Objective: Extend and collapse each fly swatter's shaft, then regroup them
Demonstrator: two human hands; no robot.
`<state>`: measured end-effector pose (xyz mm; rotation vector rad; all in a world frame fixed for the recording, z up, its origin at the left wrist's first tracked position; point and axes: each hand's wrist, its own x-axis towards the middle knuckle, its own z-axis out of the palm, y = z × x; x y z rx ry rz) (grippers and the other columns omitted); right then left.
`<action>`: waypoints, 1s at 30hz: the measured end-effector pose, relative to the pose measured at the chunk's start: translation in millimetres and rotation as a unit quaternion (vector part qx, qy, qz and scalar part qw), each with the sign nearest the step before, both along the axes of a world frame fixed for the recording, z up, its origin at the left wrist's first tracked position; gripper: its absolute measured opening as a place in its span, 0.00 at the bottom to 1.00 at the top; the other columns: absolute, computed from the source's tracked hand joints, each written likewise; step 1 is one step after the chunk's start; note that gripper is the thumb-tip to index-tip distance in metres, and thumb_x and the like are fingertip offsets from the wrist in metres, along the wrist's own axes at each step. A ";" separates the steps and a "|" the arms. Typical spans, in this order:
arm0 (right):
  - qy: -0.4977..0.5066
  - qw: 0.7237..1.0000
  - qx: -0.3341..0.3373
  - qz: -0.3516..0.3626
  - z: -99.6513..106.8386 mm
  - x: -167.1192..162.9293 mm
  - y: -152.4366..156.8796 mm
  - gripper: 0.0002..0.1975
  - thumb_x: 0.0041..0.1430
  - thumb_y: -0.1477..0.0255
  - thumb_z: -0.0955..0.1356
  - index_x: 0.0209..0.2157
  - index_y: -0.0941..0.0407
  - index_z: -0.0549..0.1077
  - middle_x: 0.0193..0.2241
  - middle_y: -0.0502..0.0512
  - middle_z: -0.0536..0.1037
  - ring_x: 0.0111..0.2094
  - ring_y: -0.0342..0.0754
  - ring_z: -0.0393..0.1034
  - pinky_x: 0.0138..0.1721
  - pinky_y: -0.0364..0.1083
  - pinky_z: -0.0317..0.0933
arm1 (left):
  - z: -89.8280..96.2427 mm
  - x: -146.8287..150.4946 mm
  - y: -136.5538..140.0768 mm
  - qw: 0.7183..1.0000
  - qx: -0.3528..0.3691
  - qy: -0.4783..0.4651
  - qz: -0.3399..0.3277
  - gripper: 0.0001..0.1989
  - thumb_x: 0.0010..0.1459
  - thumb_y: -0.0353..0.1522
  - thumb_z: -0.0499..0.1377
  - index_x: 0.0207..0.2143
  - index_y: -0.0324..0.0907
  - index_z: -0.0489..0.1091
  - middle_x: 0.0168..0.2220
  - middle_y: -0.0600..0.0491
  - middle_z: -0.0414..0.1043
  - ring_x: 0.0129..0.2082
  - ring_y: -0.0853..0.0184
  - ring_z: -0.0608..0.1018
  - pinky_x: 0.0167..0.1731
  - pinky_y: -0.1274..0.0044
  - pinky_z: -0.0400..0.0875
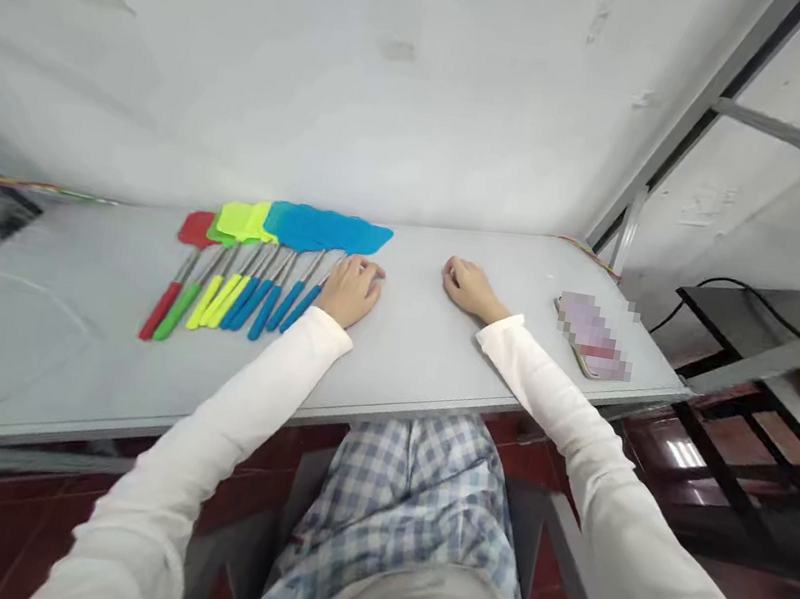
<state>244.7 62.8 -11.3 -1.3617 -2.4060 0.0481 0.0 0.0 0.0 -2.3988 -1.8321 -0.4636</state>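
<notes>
A row of fly swatters with metal shafts lies fanned on the grey table, heads toward the wall. At its left end is a red fly swatter (161, 308), then a green fly swatter (178, 310). Two yellow fly swatters (223, 302) come after them, followed by several blue fly swatters (320, 228) whose heads overlap. My left hand (351, 290) rests palm down at the row's right end, over part of the last blue swatter's shaft, fingers loosely apart. Farther right, my right hand (473, 289) lies on the tabletop with its fingers curled in and nothing visible in them.
A phone (591, 338), partly blurred out, lies toward the right end of the table (405, 361). Thin wires run along the back edge at both ends. A white wall rises behind the table, and a metal frame (692, 113) stands at the right.
</notes>
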 end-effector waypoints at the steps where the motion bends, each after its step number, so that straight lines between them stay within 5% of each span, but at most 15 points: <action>1: 0.001 1.000 0.000 -0.001 -0.3 0.3 0.3 0.11 0.62 0.72 0.57 0.42 0.58 0.66 0.37 0.61 0.76 0.38 0.52 0.67 0.41 0.48 0.56 | 0.7 0.4 -2.2 0.999 0.014 -0.007 0.043 0.17 0.59 0.33 0.48 0.47 0.38 0.68 0.49 0.39 0.64 0.51 0.52 0.67 0.51 0.64 0.61; 7: 0.015 1.000 0.003 -0.002 -3.0 3.9 1.9 0.10 0.62 0.71 0.57 0.41 0.57 0.66 0.36 0.60 0.75 0.36 0.51 0.66 0.40 0.49 0.56 | -0.6 -1.2 -7.6 0.971 0.076 -0.042 0.224 0.22 0.56 0.31 0.50 0.53 0.33 0.62 0.56 0.33 0.59 0.54 0.45 0.64 0.50 0.57 0.59; 14: 0.029 1.000 0.003 0.005 -4.6 9.3 2.3 0.09 0.62 0.71 0.57 0.40 0.57 0.66 0.34 0.59 0.75 0.34 0.51 0.65 0.39 0.49 0.56 | -10.0 -16.0 -0.9 0.943 0.071 -0.071 0.319 0.23 0.58 0.32 0.47 0.53 0.28 0.59 0.57 0.26 0.58 0.56 0.42 0.63 0.51 0.51 0.56; 25: 0.041 0.999 -0.011 0.023 -5.5 15.7 1.1 0.11 0.61 0.72 0.58 0.40 0.57 0.68 0.34 0.59 0.73 0.34 0.51 0.64 0.40 0.50 0.58 | -3.3 -14.4 0.9 0.971 0.031 -0.068 0.228 0.17 0.56 0.28 0.48 0.46 0.29 0.64 0.47 0.29 0.66 0.51 0.46 0.68 0.49 0.56 0.60; 30: 0.020 0.996 0.070 0.056 1.4 7.7 -7.7 0.14 0.61 0.72 0.58 0.46 0.60 0.67 0.44 0.66 0.68 0.43 0.56 0.62 0.46 0.54 0.58 | -5.4 -5.7 2.9 0.997 0.019 -0.045 0.053 0.13 0.60 0.30 0.47 0.44 0.36 0.66 0.42 0.39 0.70 0.45 0.55 0.71 0.47 0.64 0.65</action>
